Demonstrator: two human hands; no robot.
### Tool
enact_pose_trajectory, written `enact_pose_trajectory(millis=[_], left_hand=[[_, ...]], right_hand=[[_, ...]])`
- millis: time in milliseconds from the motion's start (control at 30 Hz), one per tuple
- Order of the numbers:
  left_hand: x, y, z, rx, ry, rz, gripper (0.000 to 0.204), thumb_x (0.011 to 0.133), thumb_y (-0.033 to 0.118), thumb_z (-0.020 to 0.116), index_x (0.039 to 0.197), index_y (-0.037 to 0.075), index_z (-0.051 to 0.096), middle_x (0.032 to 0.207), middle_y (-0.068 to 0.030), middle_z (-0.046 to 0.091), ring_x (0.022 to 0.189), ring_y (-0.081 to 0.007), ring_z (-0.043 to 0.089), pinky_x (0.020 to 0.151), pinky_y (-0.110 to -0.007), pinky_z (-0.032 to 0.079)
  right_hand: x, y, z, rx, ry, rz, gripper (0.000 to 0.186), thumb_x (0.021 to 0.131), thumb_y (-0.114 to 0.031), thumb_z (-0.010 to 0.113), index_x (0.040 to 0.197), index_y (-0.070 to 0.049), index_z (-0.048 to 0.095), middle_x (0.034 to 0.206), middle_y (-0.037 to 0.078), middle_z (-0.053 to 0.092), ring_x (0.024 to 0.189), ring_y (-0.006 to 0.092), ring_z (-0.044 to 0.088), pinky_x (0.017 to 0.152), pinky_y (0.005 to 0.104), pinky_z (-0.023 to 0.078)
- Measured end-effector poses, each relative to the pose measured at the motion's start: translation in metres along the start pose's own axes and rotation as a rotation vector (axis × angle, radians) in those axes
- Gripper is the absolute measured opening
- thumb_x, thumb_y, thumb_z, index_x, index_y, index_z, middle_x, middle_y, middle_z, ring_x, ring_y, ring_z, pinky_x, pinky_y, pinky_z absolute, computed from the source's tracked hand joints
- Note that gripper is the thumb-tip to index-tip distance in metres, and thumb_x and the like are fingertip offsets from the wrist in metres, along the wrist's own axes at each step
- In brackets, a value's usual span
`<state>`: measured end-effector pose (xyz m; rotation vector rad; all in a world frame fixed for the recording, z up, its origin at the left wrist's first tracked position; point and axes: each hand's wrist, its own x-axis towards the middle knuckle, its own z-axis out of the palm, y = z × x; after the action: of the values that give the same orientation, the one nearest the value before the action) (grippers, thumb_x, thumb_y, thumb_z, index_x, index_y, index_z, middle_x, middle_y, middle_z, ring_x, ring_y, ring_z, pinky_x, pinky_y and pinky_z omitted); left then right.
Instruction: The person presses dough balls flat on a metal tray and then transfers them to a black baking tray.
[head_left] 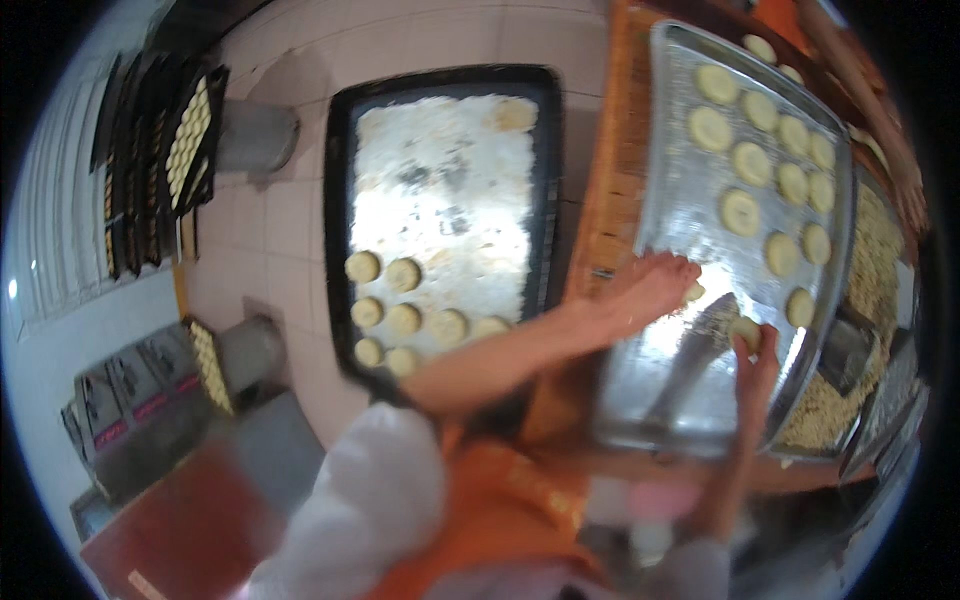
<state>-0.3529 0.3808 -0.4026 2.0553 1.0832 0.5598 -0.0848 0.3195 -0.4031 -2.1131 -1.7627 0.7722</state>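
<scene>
As I operate remotely, I list: left grip [660,283], curled round a half-hidden dough piece [694,293]; right grip [752,346], pinching a dough round [743,331]; beneath, metal tray [685,205].

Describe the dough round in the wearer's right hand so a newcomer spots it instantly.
Find the large silver tray on the wooden table. Toward its lower right edge is the wearer's right hand. That hand grips the pale dough round, unlike the rounds farther up the tray, which no hand touches.
</scene>
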Motion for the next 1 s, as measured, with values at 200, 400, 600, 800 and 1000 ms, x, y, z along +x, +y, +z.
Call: enact_pose_trajectory(millis=[200,400,600,800,1000], left_hand=[[-0.151,-0.025,-0.040,-0.528,0.192,-0.564,0.045,0.081,0.023,0.069,0.118,0.006,0.050,0.103,-0.0142,0.061,0.096,-0.0253,0.061,0.081,-0.034,0.050],[-0.226,-0.132,-0.054,-0.061,0.453,-0.578,0.036,0.077,0.008,0.065,0.111,0.005,0.054,0.112,-0.0157,0.057,0.107,-0.0363,0.052,0.091,-0.042,0.042],[-0.279,-0.152,-0.029,0.275,0.285,-0.400,0.046,0.070,0.010,0.069,0.112,0.005,0.053,0.125,-0.0103,0.048,0.117,-0.0315,0.044,0.097,-0.045,0.035],[-0.259,-0.157,-0.042,0.180,0.299,-0.492,0.055,0.071,0.013,0.070,0.121,0.007,0.049,0.131,-0.0128,0.043,0.123,-0.0312,0.039,0.100,-0.043,0.032],[-0.254,-0.175,-0.030,0.244,0.152,-0.442,0.061,0.066,0.013,0.071,0.123,0.008,0.050,0.121,-0.0121,0.051,0.117,-0.0318,0.044,0.097,-0.042,0.036]], right_hand=[[-0.051,-0.115,0.045,0.504,-0.271,0.084,0.029,0.081,-0.005,0.065,0.106,-0.003,0.051,0.098,0.005,0.057,0.090,0.0145,0.055,0.077,0.0290,0.047],[-0.047,-0.221,0.181,0.176,-0.357,-0.226,0.033,0.078,-0.006,0.067,0.106,-0.004,0.050,0.106,0.017,0.058,0.097,0.0316,0.057,0.083,0.0352,0.046],[-0.068,-0.207,0.258,-0.186,-0.298,-0.564,0.054,0.067,-0.008,0.073,0.114,-0.005,0.048,0.126,0.013,0.044,0.118,0.0333,0.040,0.100,0.0442,0.031],[-0.068,-0.222,0.277,-0.268,-0.272,-0.522,0.074,0.068,-0.011,0.074,0.132,-0.006,0.038,0.131,0.014,0.041,0.120,0.0313,0.038,0.100,0.0427,0.031],[-0.053,-0.233,0.271,-0.327,-0.463,-0.383,0.070,0.070,-0.020,0.074,0.130,-0.005,0.042,0.128,0.015,0.045,0.117,0.0316,0.043,0.096,0.0442,0.035]])
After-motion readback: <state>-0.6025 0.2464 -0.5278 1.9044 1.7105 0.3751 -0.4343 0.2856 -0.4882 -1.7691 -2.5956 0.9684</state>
